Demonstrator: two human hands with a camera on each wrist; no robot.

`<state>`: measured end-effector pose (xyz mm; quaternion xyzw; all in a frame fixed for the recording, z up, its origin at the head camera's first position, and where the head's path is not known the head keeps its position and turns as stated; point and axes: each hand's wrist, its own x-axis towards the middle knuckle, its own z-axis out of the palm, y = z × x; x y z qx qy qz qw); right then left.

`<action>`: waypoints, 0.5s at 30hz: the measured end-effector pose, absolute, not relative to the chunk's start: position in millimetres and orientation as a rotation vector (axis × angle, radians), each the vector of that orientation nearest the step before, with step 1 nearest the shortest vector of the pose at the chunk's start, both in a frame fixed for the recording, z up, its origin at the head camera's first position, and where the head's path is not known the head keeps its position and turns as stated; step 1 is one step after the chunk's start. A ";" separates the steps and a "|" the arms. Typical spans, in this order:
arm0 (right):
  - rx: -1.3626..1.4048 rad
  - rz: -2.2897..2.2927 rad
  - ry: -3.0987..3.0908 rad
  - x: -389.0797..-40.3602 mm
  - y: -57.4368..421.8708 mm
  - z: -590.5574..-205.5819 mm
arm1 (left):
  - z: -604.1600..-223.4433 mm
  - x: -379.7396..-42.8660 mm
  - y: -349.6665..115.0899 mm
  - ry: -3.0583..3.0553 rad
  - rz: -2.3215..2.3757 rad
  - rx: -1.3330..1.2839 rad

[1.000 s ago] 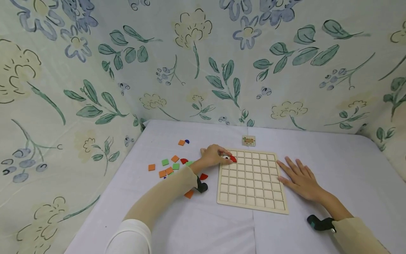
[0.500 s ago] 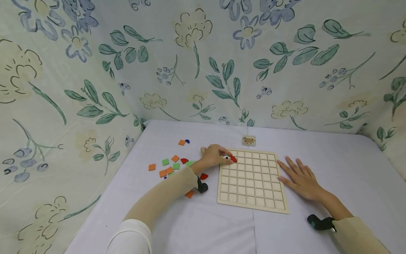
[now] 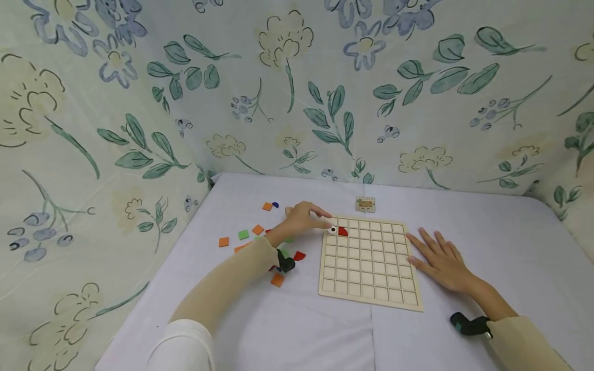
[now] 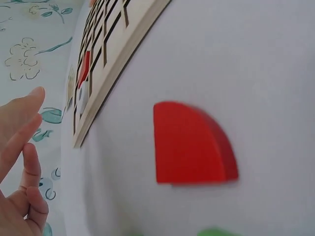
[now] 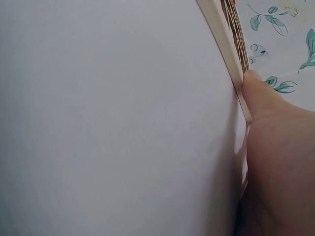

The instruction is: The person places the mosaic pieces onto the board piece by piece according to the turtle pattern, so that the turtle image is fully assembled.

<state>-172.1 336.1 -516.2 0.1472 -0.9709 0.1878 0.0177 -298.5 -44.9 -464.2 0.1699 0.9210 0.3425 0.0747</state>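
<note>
My left hand [image 3: 300, 219] hovers at the far left corner of a wooden grid board [image 3: 366, 267], thumb and index finger apart with nothing between them. Just by the fingertips, a white tile with a black-dotted eye [image 3: 332, 230] sits in a cell. A red quarter-circle tile [image 3: 343, 231] lies in the cell to its right. My right hand [image 3: 436, 263] rests flat on the cloth with fingers spread, the fingertips at the board's right edge. In the right wrist view the thumb [image 5: 261, 96] touches the board's side.
Loose tiles lie left of the board: an orange square [image 3: 224, 241], a green square [image 3: 243, 234], a red quarter-circle [image 3: 299, 255] and several others, some hidden under the left arm. A small patterned card [image 3: 365, 204] lies behind the board. A floral curtain [image 3: 278, 129] closes off the back.
The left hand has let go of the red quarter-circle tile and drawn back to the left and away. The eye tile and red tile stay on the board; the right hand has not moved.
</note>
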 end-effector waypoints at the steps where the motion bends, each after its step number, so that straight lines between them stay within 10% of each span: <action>1: 0.455 0.587 -3.025 -172.0 335.3 -514.6 | -462.7 -299.5 -50.6 2.764 1.043 0.517; 15: 0.423 0.545 -3.113 -170.9 329.9 -502.7 | -455.2 -292.0 -136.2 2.822 1.031 0.451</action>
